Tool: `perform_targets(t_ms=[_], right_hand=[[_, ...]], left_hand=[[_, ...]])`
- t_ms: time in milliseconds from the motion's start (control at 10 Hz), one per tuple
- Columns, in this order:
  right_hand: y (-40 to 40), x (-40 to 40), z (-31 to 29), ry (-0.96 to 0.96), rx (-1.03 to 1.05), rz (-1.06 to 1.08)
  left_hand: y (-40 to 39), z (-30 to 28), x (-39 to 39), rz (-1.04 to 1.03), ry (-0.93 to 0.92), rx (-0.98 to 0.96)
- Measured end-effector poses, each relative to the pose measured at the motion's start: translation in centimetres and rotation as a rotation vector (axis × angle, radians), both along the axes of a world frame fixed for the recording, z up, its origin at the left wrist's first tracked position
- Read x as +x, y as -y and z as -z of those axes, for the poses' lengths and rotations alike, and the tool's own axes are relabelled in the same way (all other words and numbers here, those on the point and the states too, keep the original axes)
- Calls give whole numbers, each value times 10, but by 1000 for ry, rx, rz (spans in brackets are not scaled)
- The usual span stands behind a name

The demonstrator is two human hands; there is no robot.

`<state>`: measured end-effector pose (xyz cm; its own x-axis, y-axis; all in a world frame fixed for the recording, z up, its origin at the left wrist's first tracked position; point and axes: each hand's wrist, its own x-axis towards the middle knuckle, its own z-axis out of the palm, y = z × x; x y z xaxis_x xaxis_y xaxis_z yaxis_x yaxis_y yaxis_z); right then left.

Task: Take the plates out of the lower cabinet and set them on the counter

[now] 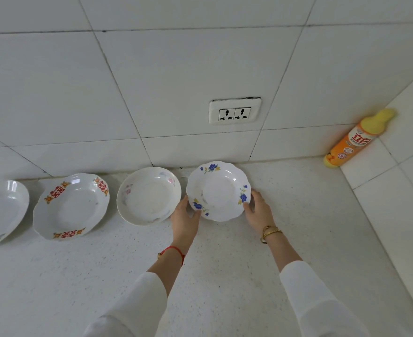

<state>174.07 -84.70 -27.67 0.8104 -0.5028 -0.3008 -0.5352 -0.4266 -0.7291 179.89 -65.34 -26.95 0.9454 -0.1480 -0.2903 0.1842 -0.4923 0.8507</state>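
Observation:
A white plate with blue flowers point(218, 190) rests near the back of the white speckled counter point(225, 276), by the wall. My left hand point(185, 218) grips its left rim and my right hand point(257, 211) grips its right rim, thumbs on top. To its left stand a plain plate with faint pink flowers point(149, 195), a scalloped plate with red and orange marks point(71, 206), and a further plate point(2, 210) cut off by the frame's left edge. The lower cabinet is out of view.
An orange and yellow detergent bottle point(353, 141) stands in the back right corner. A double wall socket point(234, 114) sits in the tiled wall above the plates. A tiled side wall point(395, 203) bounds the counter on the right.

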Motion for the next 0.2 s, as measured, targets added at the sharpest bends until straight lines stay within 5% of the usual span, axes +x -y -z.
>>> perform_targets(t_ms=[200], right_hand=[[-2, -7, -11, 13, -88, 34]], left_hand=[[-12, -20, 2, 59, 54, 120]])
